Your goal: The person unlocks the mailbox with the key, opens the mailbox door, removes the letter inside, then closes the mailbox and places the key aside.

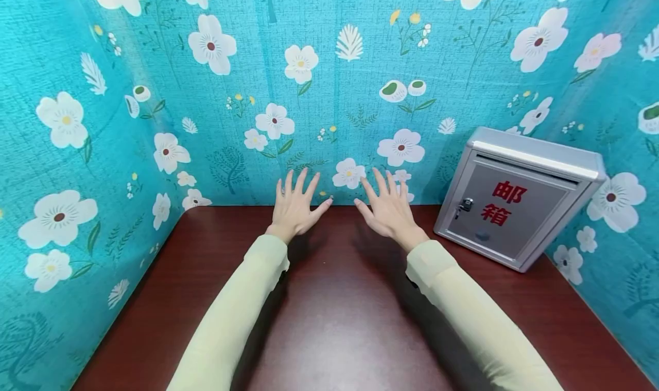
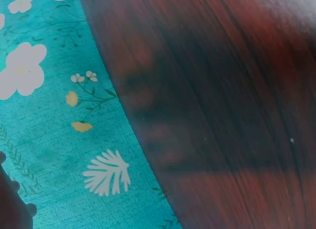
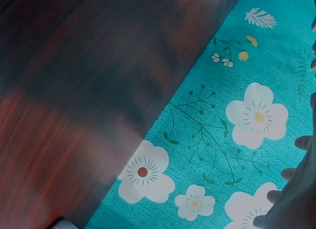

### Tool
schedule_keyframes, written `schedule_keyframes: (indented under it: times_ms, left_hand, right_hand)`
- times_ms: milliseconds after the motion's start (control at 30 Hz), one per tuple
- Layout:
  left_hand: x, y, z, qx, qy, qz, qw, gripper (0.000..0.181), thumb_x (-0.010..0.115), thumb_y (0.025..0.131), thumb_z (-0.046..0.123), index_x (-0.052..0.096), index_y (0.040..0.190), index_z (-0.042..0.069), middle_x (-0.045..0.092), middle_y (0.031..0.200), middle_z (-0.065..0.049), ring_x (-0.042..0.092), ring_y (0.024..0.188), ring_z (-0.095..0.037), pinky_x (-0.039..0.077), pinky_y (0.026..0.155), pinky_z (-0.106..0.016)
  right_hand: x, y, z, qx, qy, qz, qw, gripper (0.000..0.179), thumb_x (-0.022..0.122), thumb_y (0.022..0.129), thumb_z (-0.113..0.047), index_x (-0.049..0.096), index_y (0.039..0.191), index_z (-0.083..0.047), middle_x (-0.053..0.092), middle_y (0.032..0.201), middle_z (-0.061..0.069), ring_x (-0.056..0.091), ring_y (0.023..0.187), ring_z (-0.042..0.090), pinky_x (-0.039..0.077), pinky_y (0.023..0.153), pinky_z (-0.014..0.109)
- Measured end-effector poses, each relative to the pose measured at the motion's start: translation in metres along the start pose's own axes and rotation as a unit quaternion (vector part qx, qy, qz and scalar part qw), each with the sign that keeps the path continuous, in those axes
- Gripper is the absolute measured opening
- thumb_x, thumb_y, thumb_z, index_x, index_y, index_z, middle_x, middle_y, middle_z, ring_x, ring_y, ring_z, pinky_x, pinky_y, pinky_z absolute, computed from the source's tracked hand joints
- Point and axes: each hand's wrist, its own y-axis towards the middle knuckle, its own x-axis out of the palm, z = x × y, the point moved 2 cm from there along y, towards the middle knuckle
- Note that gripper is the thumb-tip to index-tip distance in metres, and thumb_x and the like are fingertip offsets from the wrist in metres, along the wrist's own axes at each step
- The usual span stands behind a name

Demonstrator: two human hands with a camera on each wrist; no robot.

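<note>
My left hand is stretched forward over the far part of the dark red-brown table, its fingers spread and straight, holding nothing. Beside it, my right hand reaches out the same way, palm down with spread fingers and bare of any object. A gap separates the two thumbs. To the right of my right hand stands a grey metal mailbox with red characters, a slot along its top and a small lock with a key. In both wrist views only a dim part of each hand shows at the frame's edge.
The wood-grain table bears the shadows of both arms. Turquoise flowered cloth rises behind the table's back edge and along its left and right sides. The mailbox sits angled at the back right corner, close to the cloth.
</note>
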Motion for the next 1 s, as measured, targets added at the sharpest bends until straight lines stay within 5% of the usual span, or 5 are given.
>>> schedule_keyframes:
  times_ms: [200,1000]
  left_hand:
    - [-0.004,-0.003,0.006,0.0,-0.027,0.008,0.9996,0.087,0.027,0.095,0.081,0.019,0.165,0.031,0.014,0.17,-0.004,0.011,0.154,-0.039,0.014,0.121,-0.064]
    - [-0.005,-0.005,0.046,-0.005,-0.145,0.006,0.9894,0.083,0.036,0.097,0.075,0.027,0.164,0.025,0.032,0.163,-0.006,0.037,0.145,-0.035,0.037,0.11,-0.063]
  right_hand:
    - [-0.006,-0.012,0.002,0.002,0.004,0.002,1.0,0.07,0.038,0.106,-0.058,0.031,0.163,-0.017,0.016,0.169,0.017,0.011,0.154,0.046,0.004,0.12,0.07]
    - [-0.046,-0.082,0.045,0.015,0.007,0.079,0.9967,0.063,0.054,0.105,-0.043,0.041,0.157,-0.01,0.03,0.162,0.021,0.027,0.147,0.046,0.018,0.117,0.069]
